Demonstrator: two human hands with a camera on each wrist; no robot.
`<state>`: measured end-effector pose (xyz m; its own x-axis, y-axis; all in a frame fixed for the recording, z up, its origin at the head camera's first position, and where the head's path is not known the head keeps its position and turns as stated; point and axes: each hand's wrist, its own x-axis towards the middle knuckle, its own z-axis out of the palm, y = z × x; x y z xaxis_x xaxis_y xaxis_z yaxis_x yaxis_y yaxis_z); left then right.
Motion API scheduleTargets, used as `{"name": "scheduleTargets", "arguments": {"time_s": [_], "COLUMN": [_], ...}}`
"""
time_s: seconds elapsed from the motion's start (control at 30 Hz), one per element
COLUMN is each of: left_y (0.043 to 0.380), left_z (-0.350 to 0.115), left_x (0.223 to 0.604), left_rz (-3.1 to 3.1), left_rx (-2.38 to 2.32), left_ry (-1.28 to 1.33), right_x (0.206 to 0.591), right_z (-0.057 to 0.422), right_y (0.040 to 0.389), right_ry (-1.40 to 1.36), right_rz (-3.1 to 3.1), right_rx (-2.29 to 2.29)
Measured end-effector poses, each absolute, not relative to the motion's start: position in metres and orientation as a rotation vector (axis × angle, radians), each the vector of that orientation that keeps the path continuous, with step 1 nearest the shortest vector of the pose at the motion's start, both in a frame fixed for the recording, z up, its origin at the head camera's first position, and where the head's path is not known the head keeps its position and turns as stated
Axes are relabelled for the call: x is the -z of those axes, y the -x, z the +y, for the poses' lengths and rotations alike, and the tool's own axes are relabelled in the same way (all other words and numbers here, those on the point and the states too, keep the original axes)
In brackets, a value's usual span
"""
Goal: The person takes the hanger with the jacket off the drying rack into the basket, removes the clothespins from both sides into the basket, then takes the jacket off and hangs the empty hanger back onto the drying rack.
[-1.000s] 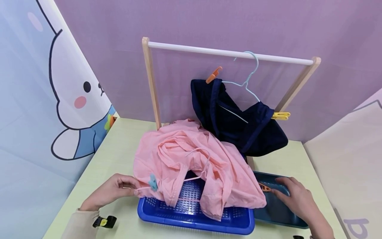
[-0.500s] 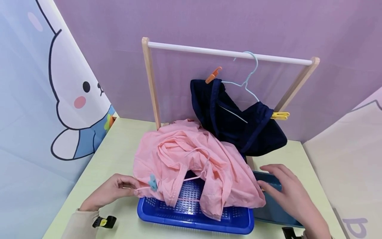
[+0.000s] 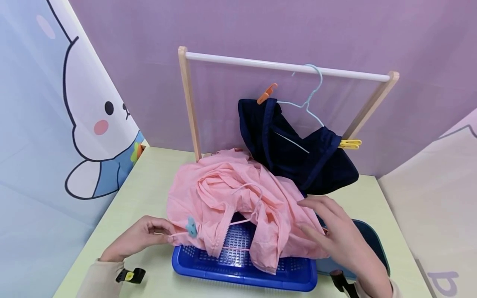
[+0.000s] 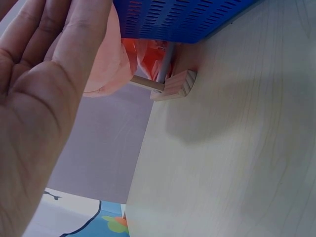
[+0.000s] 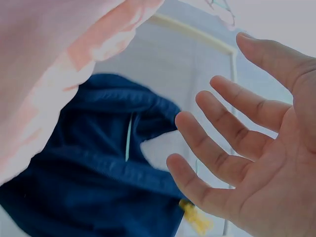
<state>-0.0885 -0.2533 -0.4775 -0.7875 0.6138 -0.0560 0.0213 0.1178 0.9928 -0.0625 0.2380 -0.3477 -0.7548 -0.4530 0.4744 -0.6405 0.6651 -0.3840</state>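
A pink zip-up jacket (image 3: 223, 186) lies bunched over a blue mesh basket (image 3: 244, 281), with a pink hanger (image 3: 256, 196) inside its neck. A light-blue clip (image 3: 191, 227) sits on its left part. My left hand (image 3: 143, 236) pinches the jacket's left edge between thumb and fingers; the left wrist view hides the pinch. Over the jacket's right side is my right hand (image 3: 340, 240), fingers spread and holding nothing. In the right wrist view those fingers (image 5: 222, 133) are parted, beside the pink cloth (image 5: 44, 108). Contact with the jacket cannot be told.
Behind stands a clothes rack with a white rail (image 3: 246, 62) and wooden posts. From it a navy garment (image 3: 287, 153) hangs on a light-blue hanger (image 3: 314, 91), with an orange clothespin (image 3: 266, 94) and a yellow clothespin (image 3: 350, 144). A dark teal tray (image 3: 376, 244) lies partly under my right arm.
My right hand has left the tray, where it was near an orange clothespin, and moved left over the jacket's right side. The left hand keeps its place on the jacket's edge.
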Motion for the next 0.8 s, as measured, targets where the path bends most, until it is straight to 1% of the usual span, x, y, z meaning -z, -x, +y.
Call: {"name": "scheduleTargets", "arguments": {"time_s": [0.4,0.63,0.8], "left_y": [0.091,0.091,0.091], "left_z": [-0.253,-0.253,-0.252], "left_x": [0.479,0.478,0.478], "left_rz": [1.924,1.94,1.956], "left_rx": [-1.728,-1.714,-1.707], "left_ry": [-0.606,-0.585,-0.586], "right_x": [0.333,0.332,0.335], "right_z": [0.188,0.147,0.118], "right_y": [0.06,0.064,0.068], "right_ry": [-0.943,-1.081,-1.148], "right_rz": [-2.701,-2.684,-2.691], "right_rx": [-0.899,-0.894,-1.02]}}
